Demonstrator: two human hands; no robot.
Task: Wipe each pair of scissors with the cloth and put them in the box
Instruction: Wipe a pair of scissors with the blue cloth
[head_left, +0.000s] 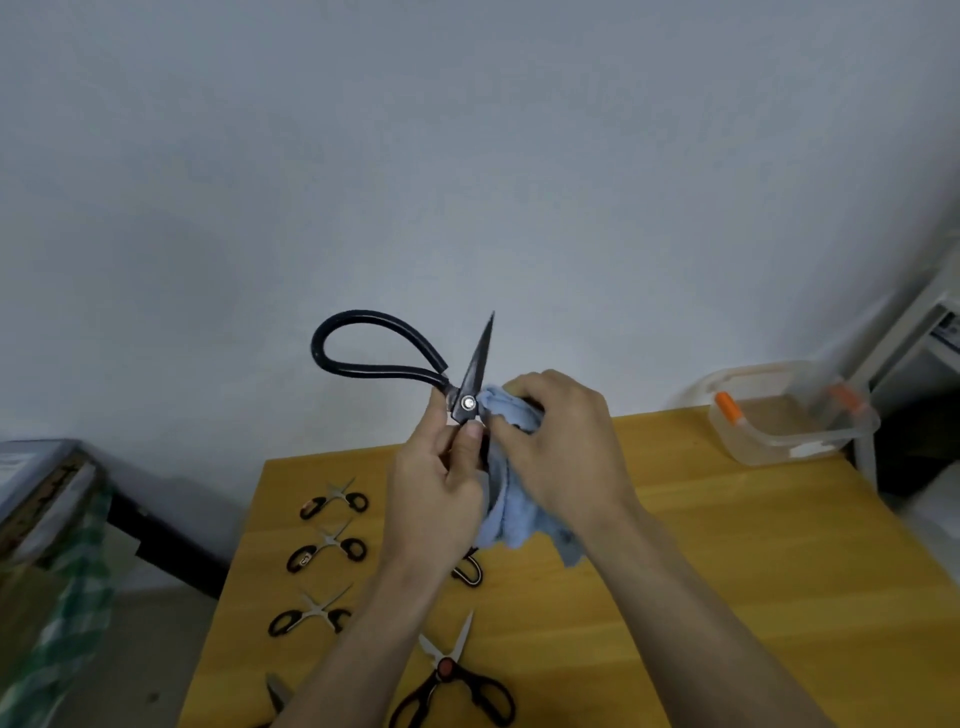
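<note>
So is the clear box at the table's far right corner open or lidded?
Open. The clear box shows no lid across its top; its orange latches stand free, and nothing appears to lie inside.

— Dark matt metal on those big scissors (470, 374), glossy black loop handle, bright shiny pivot.
— And a soft, fuzzy blue cloth (511, 519). Table (727, 571) looks like smooth yellow wood; the box (789, 441) is clear plastic.

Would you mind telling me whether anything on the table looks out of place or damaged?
Nothing stands out. The left hand holds the big black scissors open while the right hand wipes them with the blue cloth. Smaller scissors lie on the table; the clear box stands upright.
</note>
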